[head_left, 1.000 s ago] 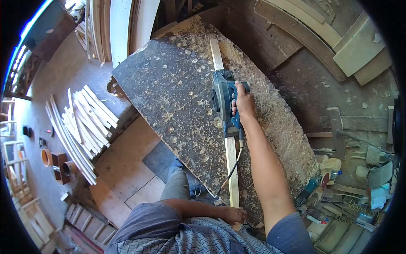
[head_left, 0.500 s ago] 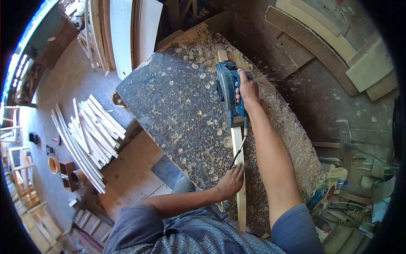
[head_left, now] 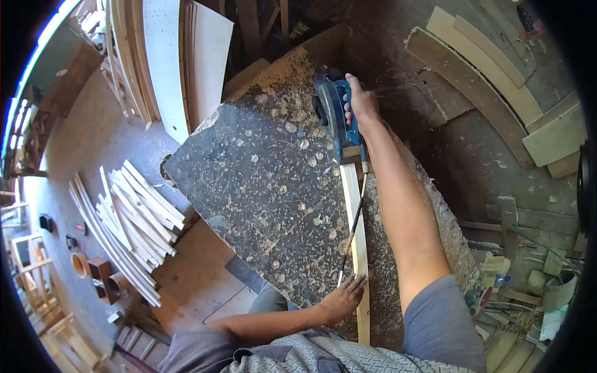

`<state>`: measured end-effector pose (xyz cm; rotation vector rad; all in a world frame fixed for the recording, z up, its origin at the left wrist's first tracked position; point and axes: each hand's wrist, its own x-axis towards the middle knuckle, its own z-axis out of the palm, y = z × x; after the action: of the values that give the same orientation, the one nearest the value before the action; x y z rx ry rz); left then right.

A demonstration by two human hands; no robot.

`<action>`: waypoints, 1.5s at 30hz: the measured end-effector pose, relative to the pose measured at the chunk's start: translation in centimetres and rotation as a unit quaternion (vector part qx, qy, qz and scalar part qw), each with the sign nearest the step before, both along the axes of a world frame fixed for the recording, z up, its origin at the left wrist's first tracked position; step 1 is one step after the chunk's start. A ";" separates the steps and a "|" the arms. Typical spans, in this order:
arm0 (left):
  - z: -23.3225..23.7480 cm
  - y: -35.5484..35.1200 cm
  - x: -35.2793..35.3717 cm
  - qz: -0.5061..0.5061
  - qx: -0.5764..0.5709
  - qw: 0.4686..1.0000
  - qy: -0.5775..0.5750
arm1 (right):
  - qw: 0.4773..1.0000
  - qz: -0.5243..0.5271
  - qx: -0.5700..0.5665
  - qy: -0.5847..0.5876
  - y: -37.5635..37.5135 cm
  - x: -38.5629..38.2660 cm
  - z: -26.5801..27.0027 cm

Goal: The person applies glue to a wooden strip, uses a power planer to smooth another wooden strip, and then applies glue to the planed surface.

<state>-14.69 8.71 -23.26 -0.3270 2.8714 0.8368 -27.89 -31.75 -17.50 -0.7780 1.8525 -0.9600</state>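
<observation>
A blue-and-black electric planer (head_left: 337, 118) sits at the far end of a long, pale wooden strip (head_left: 353, 214) on the stone-like bench (head_left: 267, 186). My right hand (head_left: 364, 102) is closed around the planer's handle, arm stretched out. My left hand (head_left: 344, 300) lies at the near part of the strip, its fingers across the wood, holding it. The planer's power cord (head_left: 356, 221) runs back along the strip to my left hand; whether the thumb pinches it is hard to make out. The planer covers the strip's far end.
Shavings (head_left: 292, 71) pile up at the bench's far edge. Cut curved white strips (head_left: 134, 217) lie stacked at the left. Tall boards (head_left: 165, 68) lean behind. Curved wooden pieces (head_left: 479, 81) lie on the floor at the right, with scrap wood (head_left: 516, 298) nearer.
My right hand has pushed the planer away from me along the strip, uncovering more of the wood behind it. My left hand keeps its place on the strip. The view has tilted upward.
</observation>
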 end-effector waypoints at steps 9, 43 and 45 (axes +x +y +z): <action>3.4 -0.4 6.0 0.104 0.173 0.956 0.212 | 0.991 -0.012 -0.129 -0.011 4.4 -0.2 -0.5; -3.9 13.8 -9.4 -0.085 -0.122 0.984 0.095 | 0.897 -0.437 -0.019 0.070 102.1 -6.5 12.7; -2.5 12.6 -9.3 0.011 -0.117 0.990 0.078 | 0.904 -0.424 0.002 0.066 102.0 -6.5 11.8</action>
<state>-24.00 21.34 -25.71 -0.3320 3.1248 0.5503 -34.36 70.22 -5.72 0.0229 2.3560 -1.4492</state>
